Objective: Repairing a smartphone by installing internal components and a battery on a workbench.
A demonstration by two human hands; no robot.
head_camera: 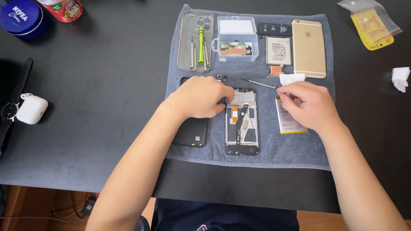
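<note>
A soft, rough grey cloth towel (302, 153) covered the middle of the matt black desk (98, 100). Near the towel's far edge stood a clear glossy plastic box (236, 38) and a smooth gold metal phone (308, 48).

Black tabletop (98, 100). Directly on it: grey towel (264, 153) at centre; blue tin (21, 17), red-white canister (58, 0) top left; wristwatch (9, 110), white earbud case (32, 109) left; yellow bag (372, 26), crumpled tissue (401, 78) right.

My one head-worn camera looks steeply down, close over a black desk (98, 100), forward across its grey towel (302, 153).
</note>
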